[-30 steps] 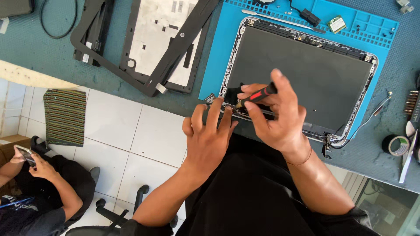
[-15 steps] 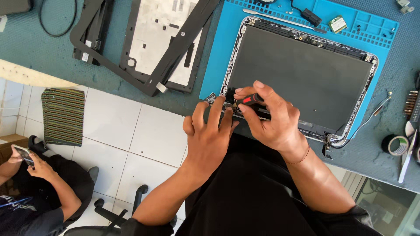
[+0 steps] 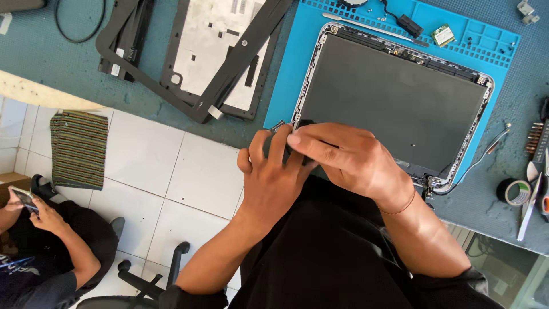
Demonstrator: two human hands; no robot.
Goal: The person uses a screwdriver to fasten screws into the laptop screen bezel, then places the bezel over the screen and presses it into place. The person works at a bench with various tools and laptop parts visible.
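Note:
A laptop lid with a dark screen panel [image 3: 400, 97] lies flat on a blue work mat [image 3: 286, 86]. My right hand [image 3: 349, 160] is closed over the panel's near left corner. It grips a red-handled screwdriver, now almost hidden, with only a dark end [image 3: 303, 123] showing by the fingertips. My left hand [image 3: 271, 177] sits just left of it. Its fingers are spread and rest against the same corner, next to a small metal hinge piece [image 3: 277, 127].
Black bezel frames and a grey plate [image 3: 194, 57] lie to the left on the teal bench. A metal pry tool [image 3: 372, 26] and small green card [image 3: 443, 35] sit at the mat's far edge. Tape roll [image 3: 514, 191] and hand tools [image 3: 534, 194] lie right. Another person [image 3: 40, 229] sits below left.
My right hand has dropped lower and moved left onto the panel's corner, covering the red screwdriver handle that showed before. My left hand has stayed at the corner.

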